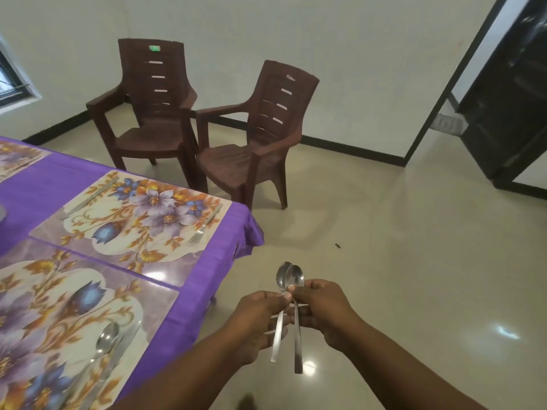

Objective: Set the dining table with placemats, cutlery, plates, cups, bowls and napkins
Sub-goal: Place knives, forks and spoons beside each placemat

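Two spoons (288, 294) pinched in both hands' grip, left hand (260, 316), right hand (322, 309), necks hidden behind fingertips.

Table (207, 279) left, chairs (236, 137) behind it

Polished metal spoons (288, 281), mirror-bright in the bowls, satin on the handles. Purple tablecloth (204, 279), smooth with a faint sheen, draped over the table corner. Glossy, laminated-looking floral placemats (133, 220), light glare at the near edge. Matt brown moulded plastic chairs (245, 149). Glazed, reflective floor tiles (414, 261).
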